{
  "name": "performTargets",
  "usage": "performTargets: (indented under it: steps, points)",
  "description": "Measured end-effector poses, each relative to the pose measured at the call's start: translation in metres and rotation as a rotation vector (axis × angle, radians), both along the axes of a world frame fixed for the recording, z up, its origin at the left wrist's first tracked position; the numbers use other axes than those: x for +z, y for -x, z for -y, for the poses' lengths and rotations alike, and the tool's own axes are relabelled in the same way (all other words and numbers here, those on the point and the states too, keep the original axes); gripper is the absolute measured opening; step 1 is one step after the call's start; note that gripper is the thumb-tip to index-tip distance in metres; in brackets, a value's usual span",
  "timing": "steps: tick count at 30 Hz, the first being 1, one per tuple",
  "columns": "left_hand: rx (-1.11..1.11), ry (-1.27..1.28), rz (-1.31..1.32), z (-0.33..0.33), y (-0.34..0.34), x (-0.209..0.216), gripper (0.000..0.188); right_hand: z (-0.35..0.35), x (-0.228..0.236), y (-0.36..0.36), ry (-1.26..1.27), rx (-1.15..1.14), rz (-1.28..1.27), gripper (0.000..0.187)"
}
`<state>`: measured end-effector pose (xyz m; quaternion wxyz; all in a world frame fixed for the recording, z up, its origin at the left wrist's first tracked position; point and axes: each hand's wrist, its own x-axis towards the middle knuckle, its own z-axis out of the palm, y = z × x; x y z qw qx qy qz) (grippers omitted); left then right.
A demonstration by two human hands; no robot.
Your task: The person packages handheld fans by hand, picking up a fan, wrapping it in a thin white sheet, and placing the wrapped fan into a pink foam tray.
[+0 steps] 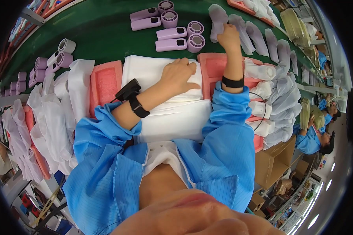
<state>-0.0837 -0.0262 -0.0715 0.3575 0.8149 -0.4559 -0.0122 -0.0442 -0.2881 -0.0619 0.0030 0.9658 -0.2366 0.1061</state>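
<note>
My left hand (pixel 178 76) rests on a stack of thin white sleeves (pixel 168 121) in front of me, thumb stretched out and the other fingers bent loosely. Farther out to the right, my right hand (pixel 228 37) is closed at the edge of a handheld fan in a translucent white sleeve (pixel 218 16), lying on the green work surface. Several more sleeved fans (pixel 257 37) lie in a row to its right. Bare lilac handheld fans (pixel 171 44) with round heads lie ahead of my left hand.
Pink foam trays (pixel 106 78) flank the sleeve stack; the right-hand one (pixel 213 64) adjoins trays of sleeved items (pixel 259 72). More lilac fans (pixel 62 59) and draped white sleeves (pixel 80 80) are at left. A cardboard box (pixel 274 162) and co-workers in blue (pixel 308 143) appear at right.
</note>
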Motion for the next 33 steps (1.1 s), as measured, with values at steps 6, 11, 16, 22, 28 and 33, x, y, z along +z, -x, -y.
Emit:
performTargets:
  steps: [6,11,16,22,28,33]
  points:
    - [-0.039,-0.076,-0.019,0.003,0.004,-0.002,0.018,-0.021,0.007,0.008,-0.63,0.485,-0.197,0.06]
    - [-0.057,-0.039,-0.202,0.003,-0.008,0.001,0.014,-0.054,0.014,-0.003,-0.713,0.547,-0.06,0.064]
    - [-0.21,0.203,-0.511,-0.006,-0.044,0.002,0.009,-0.068,0.048,0.007,-0.719,0.589,0.157,0.065]
    - [-0.119,0.431,-0.747,-0.031,-0.07,0.037,0.012,-0.063,0.128,0.073,-0.806,0.507,0.641,0.055]
    - [-0.057,0.665,-0.879,-0.044,-0.064,0.066,0.009,-0.08,0.133,0.077,-0.859,0.729,0.532,0.057]
    - [0.039,1.027,-0.887,-0.046,-0.062,0.074,0.01,-0.126,0.107,0.048,-0.858,0.844,0.359,0.06]
